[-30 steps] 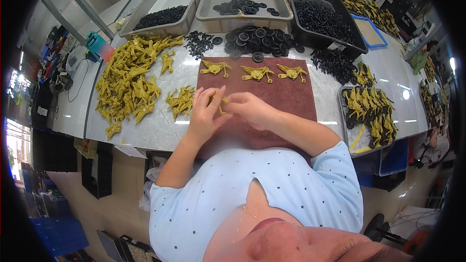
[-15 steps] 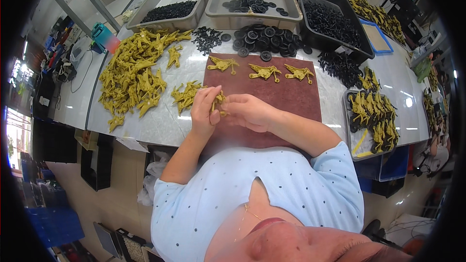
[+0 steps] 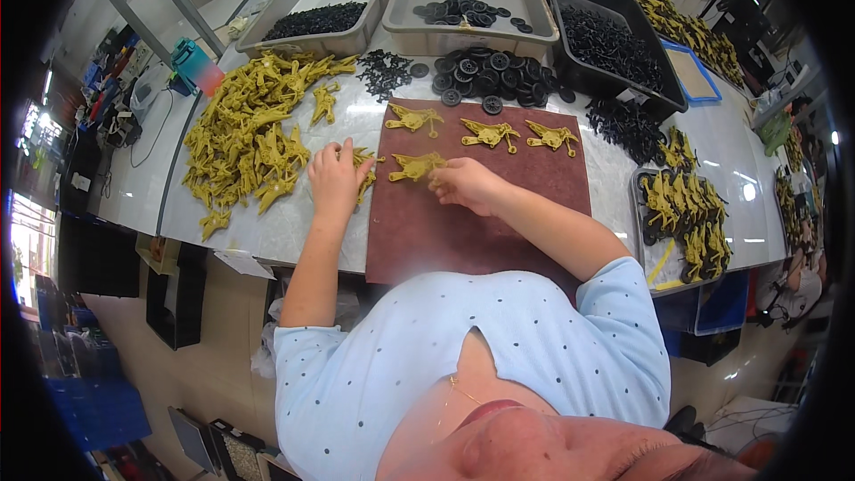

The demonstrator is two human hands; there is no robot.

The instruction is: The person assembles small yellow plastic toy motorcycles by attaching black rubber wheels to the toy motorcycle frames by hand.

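Observation:
On the maroon mat (image 3: pixel 499 223) lies a yellow frame-like plastic part (image 3: pixel 412 167), with its right end between the pinched fingertips of my right hand (image 3: pixel 468 185). My left hand (image 3: pixel 334 180) is over a few more yellow parts (image 3: pixel 363 176) just left of the mat; its thumb is apart from the fingers, and the fingertips partly cover those parts. Along the mat's far edge, three matching pieces sit in a row: a left one (image 3: pixel 415 118), a middle one (image 3: pixel 488 133) and a right one (image 3: pixel 551 137).
A large yellow heap (image 3: pixel 240 142) covers the table's left. Black wheels (image 3: pixel 494 76) lie beyond the mat, before a grey bin (image 3: pixel 468 31). Small black parts fill another grey bin (image 3: pixel 267 44) and a black bin (image 3: pixel 659 93). A tray (image 3: pixel 681 281) of assembled pieces stands right; a bottle (image 3: pixel 190 62) stands far left.
My hands were together over the mat's left edge and have parted. The right has set a yellow part on the mat below the row; the left has moved left to the loose parts.

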